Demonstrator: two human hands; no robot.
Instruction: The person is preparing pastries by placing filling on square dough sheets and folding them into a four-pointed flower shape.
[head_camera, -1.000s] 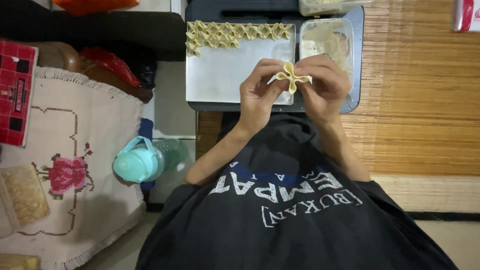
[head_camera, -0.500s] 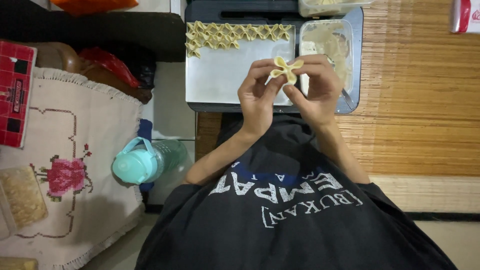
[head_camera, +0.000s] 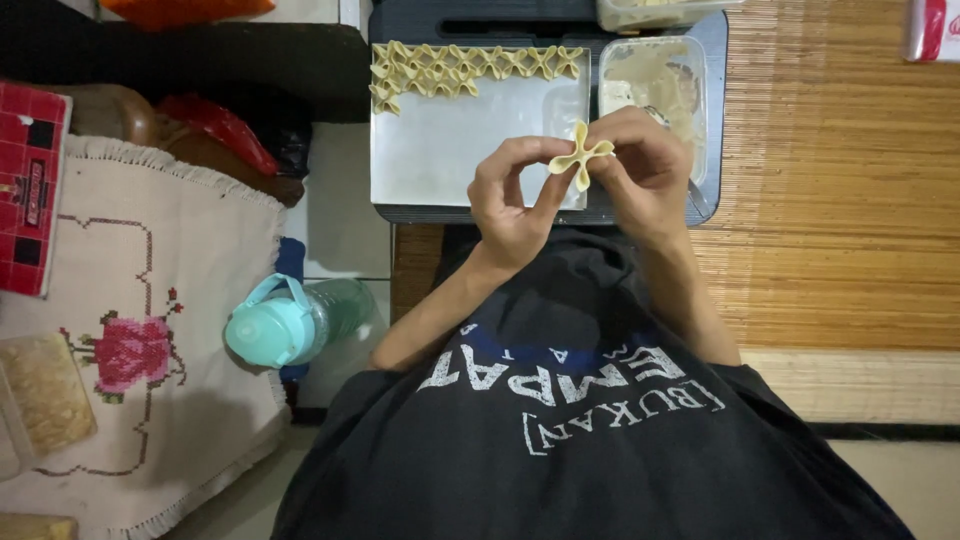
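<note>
Taking the metal baking tray (head_camera: 440, 160) as the landmark: far to its left lies a red checkered box (head_camera: 28, 190) on the edge of a cream embroidered cloth (head_camera: 150, 300) with a pink stitched flower. Lower on that cloth, well left of the tray, sits a clear container (head_camera: 40, 395) holding something golden and crumbly. Below and left of the tray a bottle with a teal lid (head_camera: 275, 325) lies on its side.

The tray itself holds a row of folded dough pieces (head_camera: 470, 65) along its far edge, with a few more bunched at its far left corner; the rest of its surface is bare metal.

At the tray's near right corner the left hand (head_camera: 510, 200) is curled, thumb and forefinger pinched shut on the lower arm of a cross-shaped dough piece (head_camera: 578, 155). The right hand (head_camera: 645, 170) meets it from the other side, fingertips closed on the same dough, which is held in the air just above the tray's near edge.

Just right of the tray stands a clear plastic tub (head_camera: 660, 85) with pale dough or filling inside. Beyond it stretches a woven bamboo mat (head_camera: 840, 200).
</note>
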